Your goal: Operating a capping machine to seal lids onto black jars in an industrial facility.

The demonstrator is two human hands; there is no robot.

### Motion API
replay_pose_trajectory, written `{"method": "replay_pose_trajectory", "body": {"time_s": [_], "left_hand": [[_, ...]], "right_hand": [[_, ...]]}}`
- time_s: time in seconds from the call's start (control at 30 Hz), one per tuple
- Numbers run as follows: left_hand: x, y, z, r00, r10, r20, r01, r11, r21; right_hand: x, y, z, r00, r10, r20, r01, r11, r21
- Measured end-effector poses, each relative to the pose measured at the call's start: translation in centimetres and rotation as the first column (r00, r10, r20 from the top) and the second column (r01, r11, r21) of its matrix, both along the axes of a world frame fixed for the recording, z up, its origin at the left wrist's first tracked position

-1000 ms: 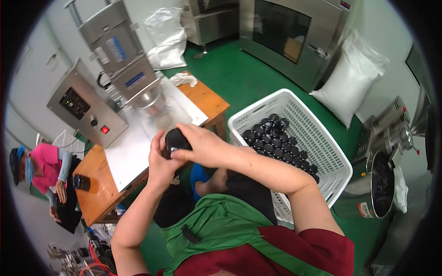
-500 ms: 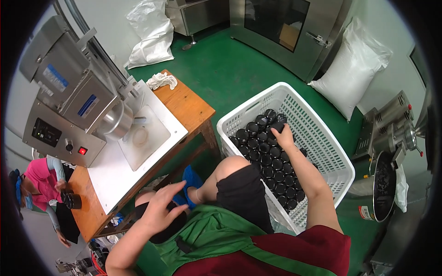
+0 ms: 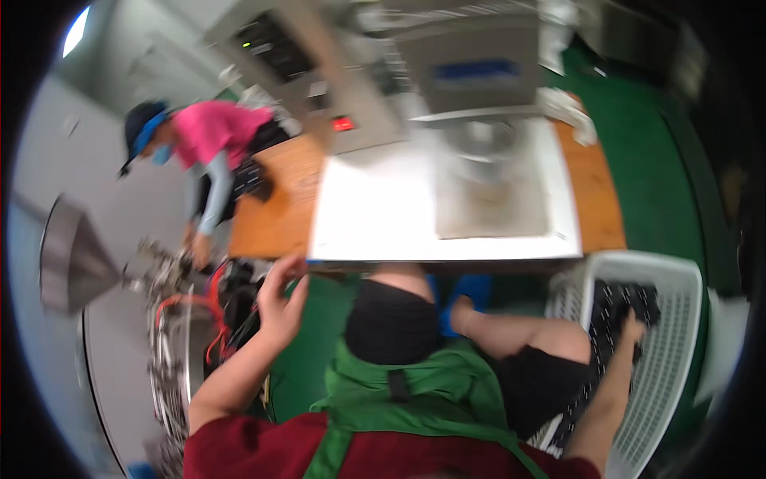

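The left hand (image 3: 281,299) is hanging partly open beside the front left corner of the wooden desk (image 3: 594,188), its thumb standing apart from the curled fingers and its palm holding nothing. The right hand (image 3: 633,326) is reaching down into the white plastic basket (image 3: 678,383) at the person's right, where it is resting on or just over the black jars (image 3: 614,295). Blur is covering its fingers, so I cannot tell how wide they are or whether they are gripping a jar. The jars are lying packed together inside the basket, the forearm crossing over them.

Half a second ago the view was facing the basket; now the head is turning left, so the desk, with its white board (image 3: 375,207) and the steel machine (image 3: 479,80), is filling the upper middle, and the basket is sitting at the lower right. The left hand was hovering over the person's lap then; now it is standing farther out to the left. The right hand was clearly clasping a jar among the rows; now it is staying in the basket, its hold no longer readable. The co-worker in pink (image 3: 219,132), who had one hand at the dark containers (image 3: 255,180) on the desk's left end, is now bending forward, both arms reaching down toward the metal equipment (image 3: 163,271).
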State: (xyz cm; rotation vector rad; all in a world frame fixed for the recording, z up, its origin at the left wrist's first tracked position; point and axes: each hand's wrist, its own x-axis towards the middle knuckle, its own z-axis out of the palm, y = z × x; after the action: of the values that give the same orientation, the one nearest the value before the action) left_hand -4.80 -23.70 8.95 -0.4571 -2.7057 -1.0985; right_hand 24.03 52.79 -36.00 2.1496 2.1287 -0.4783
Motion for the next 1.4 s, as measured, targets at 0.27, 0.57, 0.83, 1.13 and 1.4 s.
{"method": "replay_pose_trajectory", "body": {"time_s": [0.27, 0.57, 0.83, 1.13, 1.4], "left_hand": [[-14.7, -6.0, 1.1, 0.760, 0.408, -0.506, -0.552, 0.815, -0.173], [-23.4, -4.7, -1.6, 0.629, 0.777, -0.032, -0.771, 0.628, 0.108], [-15.5, -0.6, 1.8, 0.932, 0.362, 0.011, -0.319, 0.808, 0.494], [-4.5, 14.4, 5.5, 0.881, -0.472, -0.040, 0.458, 0.827, 0.327], [-3.8, 19.1, 2.1, 0.816, -0.577, 0.037, 0.500, 0.736, 0.457]], "right_hand": [[3.8, -7.9, 2.7, 0.824, 0.112, -0.556, -0.126, 0.992, 0.013], [0.8, -13.9, 19.1, 0.584, 0.210, -0.784, -0.310, 0.950, 0.023], [-9.4, -27.8, 39.7, 0.266, 0.695, -0.668, -0.621, 0.654, 0.433], [-20.1, -41.6, 48.3, -0.142, 0.884, -0.445, -0.743, 0.202, 0.638], [-22.8, -42.4, 47.7, -0.091, 0.894, -0.439, -0.736, 0.236, 0.635]]}}
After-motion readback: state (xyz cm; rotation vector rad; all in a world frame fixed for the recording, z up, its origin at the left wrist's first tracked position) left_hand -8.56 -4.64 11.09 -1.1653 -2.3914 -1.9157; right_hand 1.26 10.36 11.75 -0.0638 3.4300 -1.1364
